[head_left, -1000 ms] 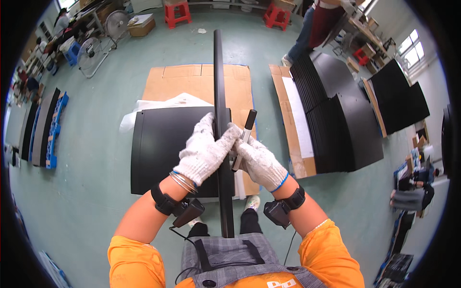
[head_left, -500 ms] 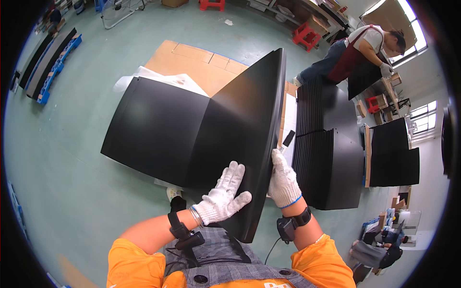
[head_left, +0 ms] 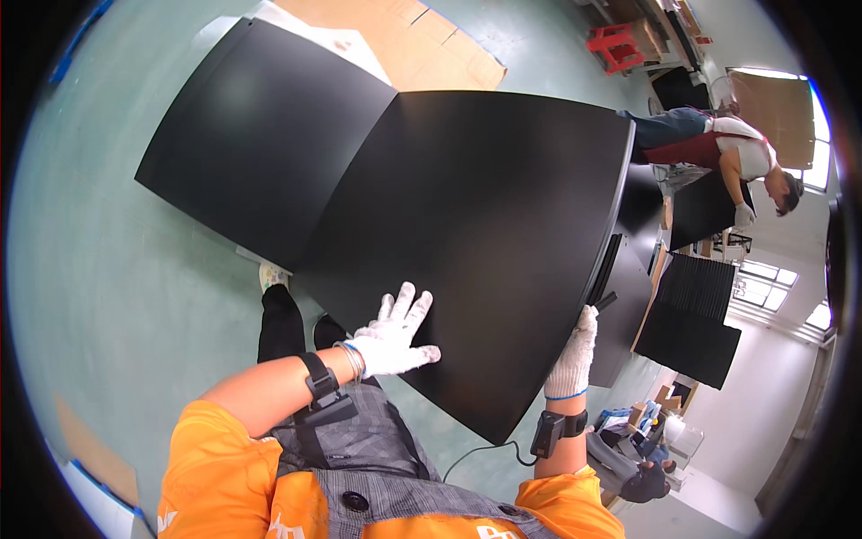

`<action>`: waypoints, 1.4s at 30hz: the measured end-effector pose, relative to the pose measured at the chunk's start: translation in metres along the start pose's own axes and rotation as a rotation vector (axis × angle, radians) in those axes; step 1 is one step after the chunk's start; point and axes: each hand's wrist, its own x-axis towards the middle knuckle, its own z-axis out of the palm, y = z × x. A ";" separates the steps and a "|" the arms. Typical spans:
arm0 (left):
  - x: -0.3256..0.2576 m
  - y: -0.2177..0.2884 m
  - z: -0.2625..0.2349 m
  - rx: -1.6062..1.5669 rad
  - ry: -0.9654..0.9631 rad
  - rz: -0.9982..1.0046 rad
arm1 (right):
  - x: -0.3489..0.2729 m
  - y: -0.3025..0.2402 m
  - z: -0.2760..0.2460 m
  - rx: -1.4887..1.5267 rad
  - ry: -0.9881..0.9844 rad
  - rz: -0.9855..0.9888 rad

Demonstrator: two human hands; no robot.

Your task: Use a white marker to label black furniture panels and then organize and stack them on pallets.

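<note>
I hold a large black flat panel (head_left: 485, 234) tilted in front of me. My left hand (head_left: 395, 337), in a white glove, lies flat with fingers spread on the panel's near face by its lower edge. My right hand (head_left: 575, 355), also gloved, grips the panel's right edge from behind. A second black panel (head_left: 260, 135) lies on the floor beyond, partly hidden by the one I hold. Both wrists wear black bands.
Cardboard sheets (head_left: 413, 45) lie on the green floor past the floor panel. Stacks of black panels (head_left: 691, 314) stand at the right. Another person (head_left: 718, 157) in a white top bends over a black panel at the upper right, near red stools (head_left: 615, 45).
The panel was upright and edge-on between both hands; it has swung round so its broad face shows. My left hand went from gripping the edge to lying flat on it.
</note>
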 end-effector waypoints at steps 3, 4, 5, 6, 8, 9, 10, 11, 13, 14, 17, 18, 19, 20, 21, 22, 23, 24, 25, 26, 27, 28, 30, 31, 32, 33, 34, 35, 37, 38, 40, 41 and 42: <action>0.004 -0.007 -0.001 -0.004 0.012 -0.048 | 0.013 -0.003 -0.016 -0.029 -0.020 0.014; 0.005 -0.005 -0.009 0.009 0.008 -0.082 | 0.014 -0.006 -0.013 -0.034 -0.016 0.036; 0.005 -0.007 -0.011 -0.001 0.012 -0.099 | 0.013 -0.012 -0.008 -0.039 -0.043 0.054; 0.003 -0.010 -0.009 -0.007 0.005 -0.116 | 0.010 -0.015 -0.002 -0.042 -0.071 0.071; 0.008 -0.018 -0.007 -0.023 0.041 -0.197 | 0.006 -0.017 0.005 0.018 -0.058 0.072; 0.006 -0.025 -0.007 -0.041 0.039 -0.226 | 0.004 -0.017 0.008 0.012 -0.058 0.061; 0.007 -0.028 -0.007 -0.037 0.045 -0.264 | 0.004 -0.019 0.008 0.008 -0.056 0.042; 0.006 -0.032 -0.008 -0.048 0.042 -0.286 | 0.003 -0.020 0.007 0.014 -0.052 0.033; 0.008 -0.037 -0.010 -0.054 0.017 -0.307 | 0.001 -0.023 0.004 0.033 -0.075 0.022; 0.010 -0.042 -0.010 -0.043 0.004 -0.321 | -0.002 -0.022 0.007 0.047 -0.059 0.001; 0.012 -0.058 -0.009 -0.098 0.019 -0.329 | -0.002 -0.023 0.008 -0.008 -0.016 0.016; 0.014 -0.065 -0.009 -0.095 0.043 -0.330 | 0.001 -0.024 0.005 0.030 -0.031 0.070; 0.016 -0.068 -0.010 -0.110 0.041 -0.331 | 0.006 -0.022 -0.005 0.073 -0.091 0.085; 0.016 -0.069 -0.011 -0.126 0.045 -0.338 | 0.009 -0.021 -0.014 0.115 -0.162 0.102; 0.017 -0.071 -0.010 -0.148 0.047 -0.336 | 0.009 -0.021 -0.021 0.154 -0.192 0.113; 0.018 -0.073 -0.009 -0.174 0.057 -0.341 | 0.009 -0.020 -0.024 0.192 -0.235 0.130; 0.020 -0.074 -0.008 -0.139 0.061 -0.343 | 0.011 -0.020 -0.029 0.130 -0.181 0.134; 0.024 -0.074 -0.006 -0.122 0.048 -0.321 | 0.015 -0.018 -0.038 0.116 -0.158 0.112; 0.025 -0.072 -0.006 -0.108 0.045 -0.323 | 0.014 -0.020 -0.038 0.103 -0.180 0.102; 0.026 -0.070 -0.006 -0.096 0.043 -0.326 | 0.013 -0.022 -0.038 0.088 -0.204 0.094; 0.029 -0.071 -0.004 -0.087 0.054 -0.324 | 0.014 -0.023 -0.039 0.095 -0.194 0.083; 0.030 -0.074 -0.001 -0.079 0.052 -0.319 | 0.013 -0.024 -0.038 0.079 -0.195 0.088; 0.032 -0.081 0.003 -0.065 0.087 -0.322 | 0.012 -0.024 -0.035 0.067 -0.198 0.091; 0.029 -0.077 -0.001 -0.087 0.083 -0.340 | 0.012 -0.022 -0.034 0.084 -0.183 0.101; 0.029 -0.077 -0.002 -0.085 0.089 -0.348 | 0.013 -0.020 -0.032 0.101 -0.171 0.113; 0.030 -0.079 -0.002 -0.066 0.091 -0.339 | 0.015 -0.019 -0.033 0.105 -0.180 0.121; 0.030 -0.080 -0.002 -0.050 0.099 -0.334 | 0.015 -0.020 -0.035 0.087 -0.177 0.111; 0.031 -0.080 -0.004 -0.035 0.104 -0.325 | 0.015 -0.021 -0.036 0.071 -0.175 0.103; 0.033 -0.073 -0.008 -0.047 0.091 -0.332 | 0.017 -0.024 -0.043 0.065 -0.178 0.105; 0.031 -0.071 -0.012 -0.057 0.074 -0.342 | 0.018 -0.025 -0.046 0.059 -0.195 0.111; 0.033 -0.081 -0.011 -0.070 0.123 -0.342 | 0.024 -0.021 -0.053 0.085 -0.208 0.140; 0.033 -0.085 -0.013 -0.089 0.128 -0.358 | 0.026 -0.020 -0.054 0.101 -0.179 0.153; 0.033 -0.090 -0.014 -0.109 0.132 -0.372 | 0.027 -0.019 -0.055 0.116 -0.148 0.164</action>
